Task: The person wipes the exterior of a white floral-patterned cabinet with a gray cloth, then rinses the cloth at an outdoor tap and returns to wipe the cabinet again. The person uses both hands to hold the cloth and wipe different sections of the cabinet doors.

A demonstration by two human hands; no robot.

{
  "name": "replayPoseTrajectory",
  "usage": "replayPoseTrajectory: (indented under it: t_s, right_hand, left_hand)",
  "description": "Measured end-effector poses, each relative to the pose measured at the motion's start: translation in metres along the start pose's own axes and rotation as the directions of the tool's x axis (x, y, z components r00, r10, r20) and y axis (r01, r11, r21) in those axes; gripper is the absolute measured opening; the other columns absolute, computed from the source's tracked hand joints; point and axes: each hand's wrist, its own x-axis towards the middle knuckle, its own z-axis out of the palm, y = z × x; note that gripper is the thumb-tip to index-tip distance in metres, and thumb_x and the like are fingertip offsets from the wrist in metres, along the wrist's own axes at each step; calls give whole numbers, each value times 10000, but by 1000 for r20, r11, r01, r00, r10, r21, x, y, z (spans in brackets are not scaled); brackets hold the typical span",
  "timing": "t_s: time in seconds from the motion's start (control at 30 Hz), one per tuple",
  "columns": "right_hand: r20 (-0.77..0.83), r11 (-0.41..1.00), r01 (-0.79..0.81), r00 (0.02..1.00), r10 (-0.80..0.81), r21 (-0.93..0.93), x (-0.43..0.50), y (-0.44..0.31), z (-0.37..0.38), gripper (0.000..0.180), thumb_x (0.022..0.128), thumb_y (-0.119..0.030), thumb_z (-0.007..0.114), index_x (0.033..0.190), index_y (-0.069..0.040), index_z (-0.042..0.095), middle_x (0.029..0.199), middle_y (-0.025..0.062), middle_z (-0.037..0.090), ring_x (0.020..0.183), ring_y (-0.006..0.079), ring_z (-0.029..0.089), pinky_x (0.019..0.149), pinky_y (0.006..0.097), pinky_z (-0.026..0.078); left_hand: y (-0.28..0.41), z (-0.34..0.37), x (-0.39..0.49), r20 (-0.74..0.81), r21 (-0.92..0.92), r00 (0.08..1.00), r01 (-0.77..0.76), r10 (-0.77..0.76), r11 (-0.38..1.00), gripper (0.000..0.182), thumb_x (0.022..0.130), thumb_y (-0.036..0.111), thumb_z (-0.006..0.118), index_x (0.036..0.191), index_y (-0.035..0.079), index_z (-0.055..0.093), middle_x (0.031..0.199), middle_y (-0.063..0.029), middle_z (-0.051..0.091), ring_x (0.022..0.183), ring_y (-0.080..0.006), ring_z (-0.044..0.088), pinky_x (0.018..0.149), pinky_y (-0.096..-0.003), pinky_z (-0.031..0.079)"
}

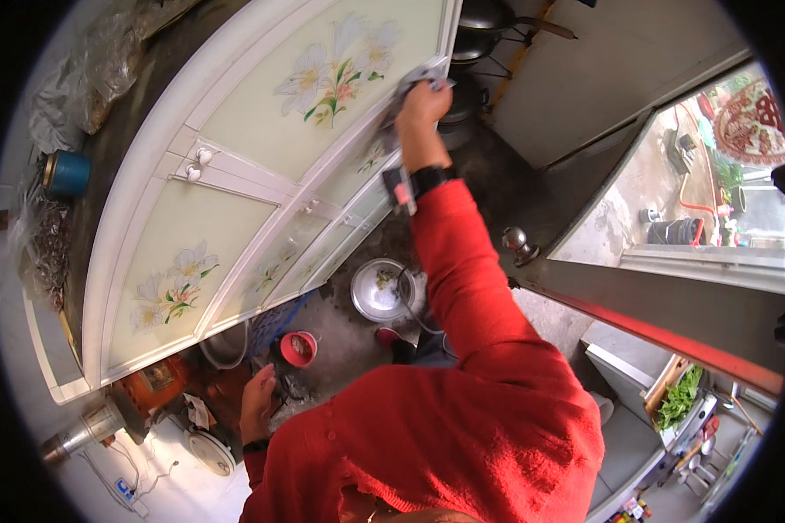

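Note:
My right hand (pixel 425 104) is closed on a grey cloth (pixel 418 77). It presses the cloth against the upper right side edge of a tall white cabinet (pixel 235 173). The cabinet's pale door panels carry printed lilies, and small white knobs (pixel 198 165) sit in pairs on its frames. Lower down, my left hand (pixel 258 400) hangs free beside the cabinet's near end, its fingers loosely bent with nothing seen in them. A red bowl (pixel 298 349) stands on the floor close to that hand.
A metal basin (pixel 381 294) with scraps inside sits on the concrete floor. Dark pans (pixel 484 29) hang or stand beyond the cabinet. At right is a door with a round metal knob (pixel 515 239). A blue tin (pixel 67 173) and plastic bags (pixel 98 72) lie atop the cabinet.

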Motion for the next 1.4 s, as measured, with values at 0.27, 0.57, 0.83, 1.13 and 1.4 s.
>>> replayPoseTrajectory:
  t_s: [0.27, 0.57, 0.83, 1.13, 1.4]
  right_hand:
    - [10, 990, -10, 1000, 9, 140, 10, -4, 6, 280, 932, -104, 612, 1147, 71, 576, 1137, 182, 650, 961, 261, 611, 880, 353, 486]
    - [103, 973, 220, 971, -213, -62, -172, 44, -34, 232, 899, -44, 562, 1113, 44, 560, 1123, 185, 562, 1051, 354, 531, 964, 388, 408]
    - [701, 909, 416, 651, -291, -9, -247, 49, -121, 327, 748, 78, 533, 1061, -5, 579, 1020, 193, 538, 968, 379, 546, 868, 410, 464]
    - [525, 478, -590, 804, 278, 650, -132, -6, -101, 227, 829, 13, 569, 1038, -54, 627, 985, 49, 621, 847, 217, 586, 741, 361, 504]
    - [366, 858, 513, 803, -470, -24, -290, 32, -81, 356, 720, 35, 587, 1072, 54, 541, 1146, 232, 514, 1120, 443, 495, 984, 473, 415]
  left_hand:
    - [-15, 7, -2, 56, 130, 997, 42, -49, 991, 437, 930, 129, 585, 1357, 33, 580, 1201, -173, 696, 1098, -248, 679, 951, -344, 513]
    - [-9, -3, 1, 37, 117, 998, -48, 43, 992, 415, 956, 113, 560, 1362, 26, 571, 1266, -157, 667, 1170, -235, 642, 994, -331, 487]
    - [-48, -26, -37, 58, 173, 998, 28, -38, 984, 448, 955, 149, 561, 1386, 27, 553, 1310, -168, 642, 1208, -250, 614, 1030, -341, 458]
    - [-92, -19, -63, 64, 50, 998, 14, -17, 999, 476, 955, 171, 587, 1410, 42, 534, 1298, -189, 643, 1200, -249, 611, 1033, -351, 452]
    - [-136, -17, -86, 28, 109, 997, 71, -75, 991, 457, 956, 161, 566, 1389, 15, 547, 1304, -174, 648, 1216, -244, 613, 1031, -348, 465]
